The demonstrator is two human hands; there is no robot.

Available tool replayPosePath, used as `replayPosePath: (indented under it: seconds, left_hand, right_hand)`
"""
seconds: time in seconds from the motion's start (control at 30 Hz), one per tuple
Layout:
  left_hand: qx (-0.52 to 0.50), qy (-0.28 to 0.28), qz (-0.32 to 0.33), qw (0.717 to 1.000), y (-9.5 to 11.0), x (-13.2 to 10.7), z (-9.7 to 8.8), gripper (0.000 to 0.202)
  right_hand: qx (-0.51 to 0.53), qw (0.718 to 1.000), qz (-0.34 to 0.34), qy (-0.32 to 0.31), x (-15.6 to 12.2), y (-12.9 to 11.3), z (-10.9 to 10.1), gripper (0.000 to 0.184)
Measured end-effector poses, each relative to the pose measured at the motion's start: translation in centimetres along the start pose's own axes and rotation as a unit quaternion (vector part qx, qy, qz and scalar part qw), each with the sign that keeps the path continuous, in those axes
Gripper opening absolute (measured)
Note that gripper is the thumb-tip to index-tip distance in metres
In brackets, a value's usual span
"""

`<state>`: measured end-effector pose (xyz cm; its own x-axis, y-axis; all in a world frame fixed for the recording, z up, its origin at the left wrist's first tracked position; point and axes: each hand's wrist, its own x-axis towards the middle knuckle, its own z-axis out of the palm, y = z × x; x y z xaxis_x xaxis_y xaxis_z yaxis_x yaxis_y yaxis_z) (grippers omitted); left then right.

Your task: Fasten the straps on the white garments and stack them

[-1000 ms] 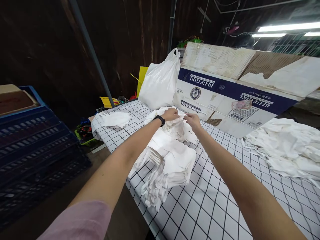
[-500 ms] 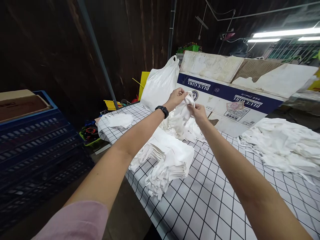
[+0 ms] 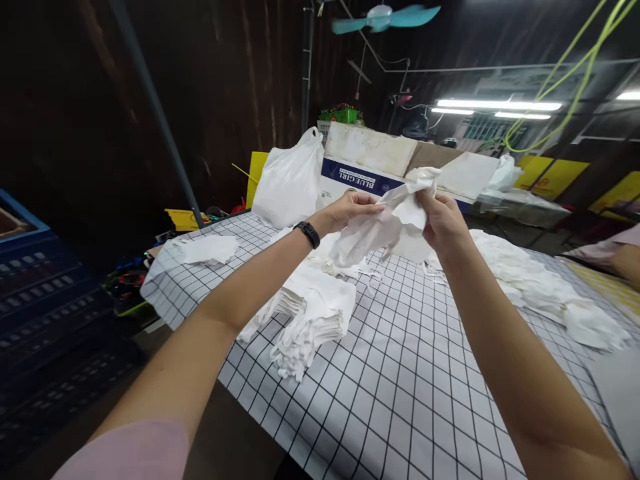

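Note:
Above the table my left hand (image 3: 345, 212) pinches a thin, crumpled white cloth piece (image 3: 367, 237). My right hand (image 3: 444, 217) is closed on the same cloth at its upper right part, so it hangs spread between both hands. Below my left forearm lies a neat stack of white cloth pieces (image 3: 327, 293), with loops or straps bunched at its near end. Loose white pieces, partly hidden by the held cloth, lie behind the stack. A large heap of white cloth (image 3: 530, 280) spreads beyond my right forearm.
The table has a white, black-gridded cover (image 3: 380, 373). A few flat white pieces (image 3: 213, 249) lie near its far left corner. Behind stand a full white plastic bag (image 3: 290, 177) and a cardboard box (image 3: 370, 137). Blue crates (image 3: 45, 293) are at left. A person's arm (image 3: 627, 260) shows at right.
The view has turned right and up. My hands have moved apart, and the white cloth that was bunched between them is now spread out. Another person's arm has come into view at right.

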<state>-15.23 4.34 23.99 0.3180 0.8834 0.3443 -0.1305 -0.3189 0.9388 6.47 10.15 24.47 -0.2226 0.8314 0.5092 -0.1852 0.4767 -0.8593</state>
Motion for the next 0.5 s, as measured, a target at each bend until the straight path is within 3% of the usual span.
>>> replayPosePath:
  seconds: [0.27,0.5]
  left_hand:
    - [-0.112,-0.123,-0.098,0.981,-2.8,-4.2,8.9,0.036]
    - [-0.18,-0.144,-0.18,0.956,-6.7,-7.3,15.1,0.031]
  right_hand:
    - [-0.014,0.992,0.102,0.07,-12.8,-3.6,-6.6,0.047]
    - [-0.052,0.97,0.178,0.157,-22.3,-4.9,-11.8,0.044]
